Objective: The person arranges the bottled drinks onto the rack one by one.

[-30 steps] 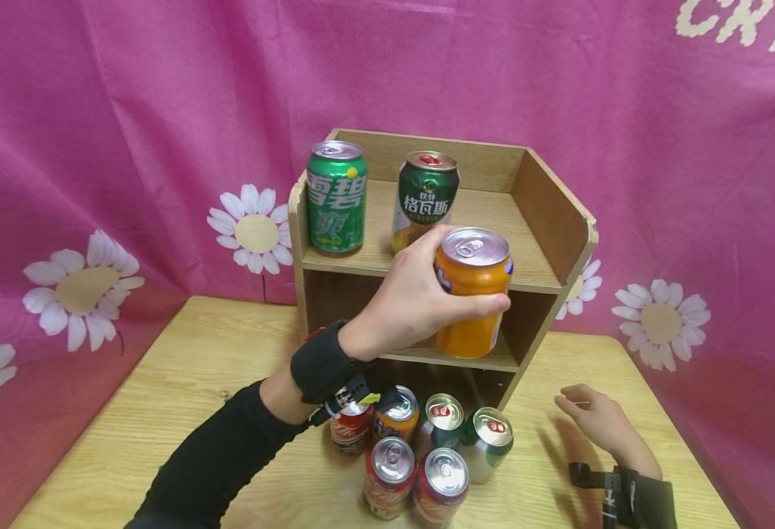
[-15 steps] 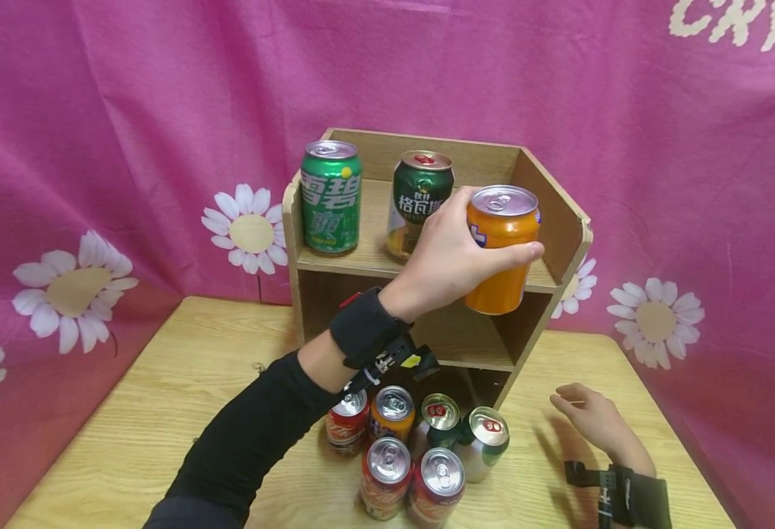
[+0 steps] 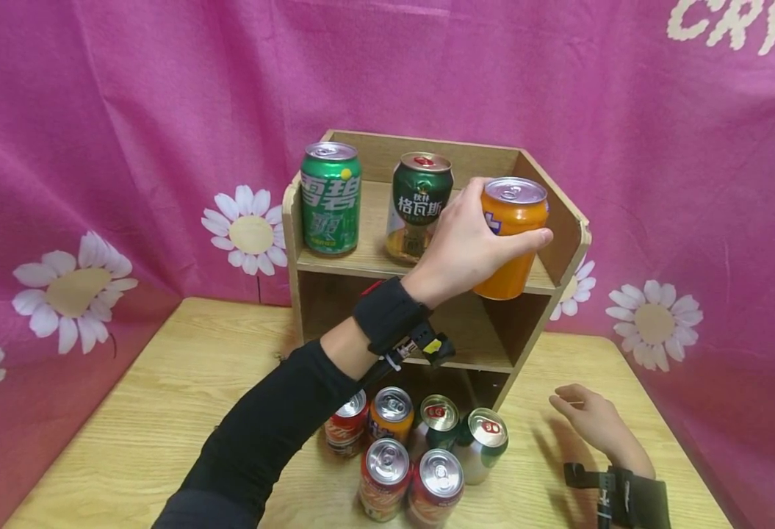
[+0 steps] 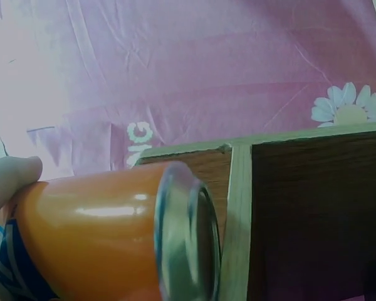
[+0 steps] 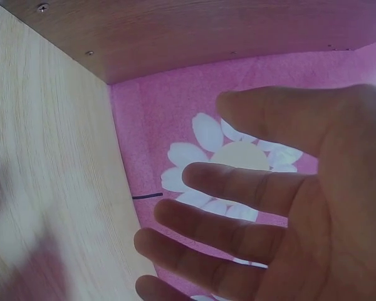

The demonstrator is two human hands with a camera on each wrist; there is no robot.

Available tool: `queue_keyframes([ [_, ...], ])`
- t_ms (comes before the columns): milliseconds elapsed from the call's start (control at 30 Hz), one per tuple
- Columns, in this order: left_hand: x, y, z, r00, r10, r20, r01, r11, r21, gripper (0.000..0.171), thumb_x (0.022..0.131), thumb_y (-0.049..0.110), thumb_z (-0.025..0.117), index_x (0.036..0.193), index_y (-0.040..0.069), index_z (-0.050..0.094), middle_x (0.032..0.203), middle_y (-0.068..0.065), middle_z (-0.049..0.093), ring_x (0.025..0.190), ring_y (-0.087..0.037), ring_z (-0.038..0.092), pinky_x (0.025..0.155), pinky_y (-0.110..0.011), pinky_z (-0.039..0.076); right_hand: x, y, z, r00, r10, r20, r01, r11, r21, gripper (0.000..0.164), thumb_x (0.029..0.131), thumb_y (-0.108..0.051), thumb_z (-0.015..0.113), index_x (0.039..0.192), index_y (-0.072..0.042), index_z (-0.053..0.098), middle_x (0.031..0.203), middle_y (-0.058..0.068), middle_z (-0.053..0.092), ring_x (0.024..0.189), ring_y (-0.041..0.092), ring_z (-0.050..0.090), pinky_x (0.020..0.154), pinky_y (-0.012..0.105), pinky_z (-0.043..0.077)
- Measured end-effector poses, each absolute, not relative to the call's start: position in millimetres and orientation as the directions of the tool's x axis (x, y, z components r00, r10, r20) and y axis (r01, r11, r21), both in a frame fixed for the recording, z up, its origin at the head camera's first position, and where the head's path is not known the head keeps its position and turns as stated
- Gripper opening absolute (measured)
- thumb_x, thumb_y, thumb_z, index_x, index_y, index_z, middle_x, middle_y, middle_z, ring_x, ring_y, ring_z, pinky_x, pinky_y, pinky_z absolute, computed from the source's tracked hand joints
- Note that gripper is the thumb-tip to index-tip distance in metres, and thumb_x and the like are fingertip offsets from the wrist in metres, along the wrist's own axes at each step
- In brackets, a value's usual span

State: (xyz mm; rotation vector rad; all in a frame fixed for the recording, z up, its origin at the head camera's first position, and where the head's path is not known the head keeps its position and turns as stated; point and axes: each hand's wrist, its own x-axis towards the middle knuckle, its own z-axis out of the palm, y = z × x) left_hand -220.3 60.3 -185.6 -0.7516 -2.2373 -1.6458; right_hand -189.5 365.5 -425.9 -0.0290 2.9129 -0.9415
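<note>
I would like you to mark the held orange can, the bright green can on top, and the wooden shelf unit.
Held orange can (image 4: 103, 232), left wrist view: its orange side.
Bright green can (image 3: 330, 200), head view: its lettered front.
Wooden shelf unit (image 3: 564, 234), head view: inside of its right wall.

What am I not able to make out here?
Head view: the left hand shows its thumb; other fingertips hide behind the orange metal can.
Head view: part of the leftmost red metal can, behind the black fabric sleeve.
Left wrist view: bottom edge cuts off part of the orange metal can.
</note>
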Motion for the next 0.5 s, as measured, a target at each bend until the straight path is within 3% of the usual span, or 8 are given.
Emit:
queue_keyframes([
  [500, -237, 73, -190, -0.858, 0.266, 0.439, 0.482, 0.124, 0.867, 0.076, 0.078, 0.033, 0.077, 0.136, 0.011, 0.032, 0.11, 0.001, 0.053, 0.093, -0.01, 0.055, 0.076, -0.021, 0.047, -189, 367, -426, -0.996, -0.045, -0.073, 0.006, 0.81, -0.586, 0.06, 0.097, -0.046, 0.047, 0.127, 0.005, 0.05, 0.124, 0.028, 0.053, 0.114, 0.046, 0.049, 0.082, 0.05, 0.048],
])
